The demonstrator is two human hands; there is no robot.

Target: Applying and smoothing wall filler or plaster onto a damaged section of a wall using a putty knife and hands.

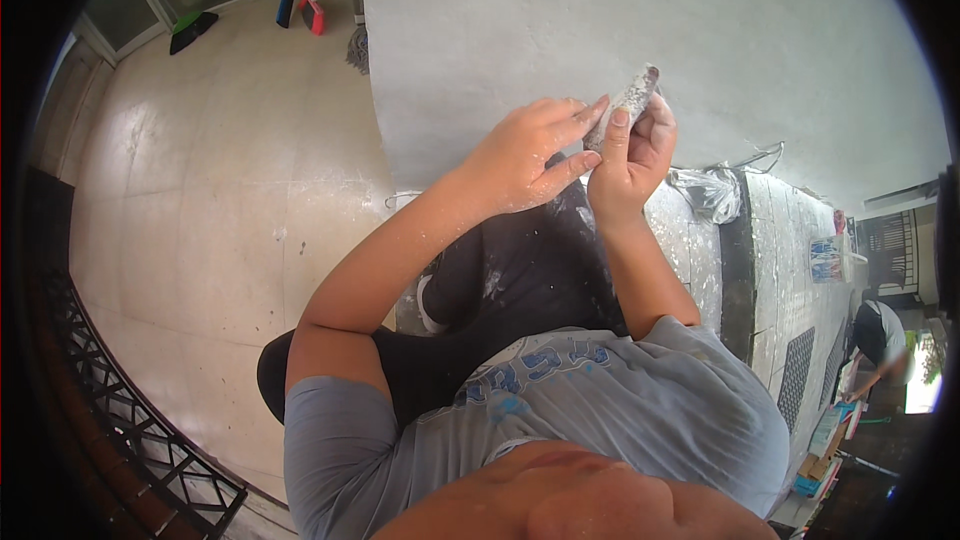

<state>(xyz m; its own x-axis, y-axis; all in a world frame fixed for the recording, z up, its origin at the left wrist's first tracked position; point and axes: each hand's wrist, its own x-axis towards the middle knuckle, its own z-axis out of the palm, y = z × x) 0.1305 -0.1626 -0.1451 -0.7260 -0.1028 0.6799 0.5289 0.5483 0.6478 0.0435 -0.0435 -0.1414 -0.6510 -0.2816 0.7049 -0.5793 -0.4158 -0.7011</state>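
My right hand [632,162] is closed round a short, thick cylinder [632,100], dark grey and caked with white, perhaps a paint roller sleeve. The cylinder tilts up to the right, my right thumb lying along its side. Beside its lower end is my left hand [535,155], with thumb and fingers stretched out and apart. The left fingertips touch the cylinder's left side, while the left thumb reaches toward the base of my right hand. White specks cover both hands.
A smooth grey-white wall [620,10] rises in front. Crumpled clear plastic [712,192] lies at its foot. Brooms [312,15] stand far left. To the right are a white-and-blue bucket [828,260] and a person bending [880,335]. A black metal frame [120,400] curves at lower left.
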